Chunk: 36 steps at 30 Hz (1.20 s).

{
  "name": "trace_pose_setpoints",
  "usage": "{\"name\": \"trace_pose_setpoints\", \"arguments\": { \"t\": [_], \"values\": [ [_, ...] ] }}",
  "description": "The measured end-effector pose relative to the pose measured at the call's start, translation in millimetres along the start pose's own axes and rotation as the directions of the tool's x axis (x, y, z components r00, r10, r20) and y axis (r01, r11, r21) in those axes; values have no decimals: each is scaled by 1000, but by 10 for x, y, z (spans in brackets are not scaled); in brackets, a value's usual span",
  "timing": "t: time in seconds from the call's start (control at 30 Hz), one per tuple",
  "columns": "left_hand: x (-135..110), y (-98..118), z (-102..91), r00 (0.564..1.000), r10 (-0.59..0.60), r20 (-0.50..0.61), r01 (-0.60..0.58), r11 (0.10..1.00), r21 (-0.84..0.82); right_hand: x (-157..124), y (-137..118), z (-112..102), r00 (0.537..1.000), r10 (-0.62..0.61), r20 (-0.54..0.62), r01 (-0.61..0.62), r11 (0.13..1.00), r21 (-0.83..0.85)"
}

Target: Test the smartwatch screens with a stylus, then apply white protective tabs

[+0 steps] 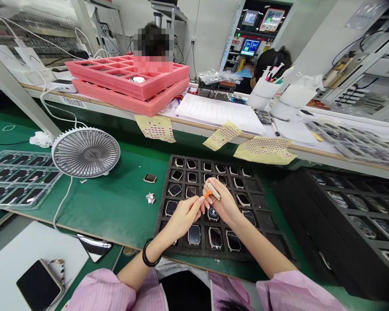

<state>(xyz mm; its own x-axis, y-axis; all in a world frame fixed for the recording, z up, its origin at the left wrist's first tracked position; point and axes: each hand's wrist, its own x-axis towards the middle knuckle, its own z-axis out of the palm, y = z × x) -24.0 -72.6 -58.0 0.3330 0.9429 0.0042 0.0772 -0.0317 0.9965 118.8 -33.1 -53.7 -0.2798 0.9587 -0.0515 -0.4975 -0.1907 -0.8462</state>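
Observation:
Above a dark foam tray (164, 190) of watch bodies, my two hands meet. A pale metal-edged smartwatch body (214, 191) is gripped in the fingers of my right hand (226, 202), tilted with its edge toward me. My left hand (188, 212) pinches a small orange piece (208, 194) that reaches to the watch's side. Whether it is a tab, film or tool I cannot make out. Beneath my hands, one watch (213, 214) in the tray has a lit face; the others around it show dark screens.
A round grey fan (87, 153) stands left, near a clear tray (19, 177) of black parts. A lone watch body (150, 177) and small scraps (151, 198) lie on the green mat. Stacked black trays (330, 233) flank the right. Pink foam trays (126, 95) sit on the shelf; people are behind.

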Motion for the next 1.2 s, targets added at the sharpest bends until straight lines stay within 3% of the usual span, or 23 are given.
{"name": "trace_pose_setpoints", "arguments": {
  "t": [0.33,0.53,0.63,0.83,1.0,1.07,1.13,1.2],
  "values": [
    [9,3,-43,1000,24,18,-24,999,28,-21,-7,30,999,-36,-25,33,993,-117],
    [-8,-8,-4,997,71,7,-70,993,-98,-37,-29,186,985,157,72,-166,975,144],
    [-14,-8,-16,997,72,-11,-73,991,-116,-37,-19,215,980,185,71,-195,966,169],
    [2,32,-71,996,19,-82,-32,985,-169,-76,95,165,997,73,-16,-73,997,-17],
    [0,-23,-38,985,58,-165,-71,995,-75,-117,229,104,999,-25,37,34,961,-274],
    [-30,-85,-134,972,59,-229,-66,998,-20,-69,190,-65,996,-91,25,93,912,-400],
    [-79,-164,-335,947,46,-319,-25,997,67,30,56,-390,976,-206,-64,127,788,-602],
    [-143,-263,-600,918,36,-396,65,969,238,160,-154,-847,905,-397,-151,64,478,-876]
  ]
}}
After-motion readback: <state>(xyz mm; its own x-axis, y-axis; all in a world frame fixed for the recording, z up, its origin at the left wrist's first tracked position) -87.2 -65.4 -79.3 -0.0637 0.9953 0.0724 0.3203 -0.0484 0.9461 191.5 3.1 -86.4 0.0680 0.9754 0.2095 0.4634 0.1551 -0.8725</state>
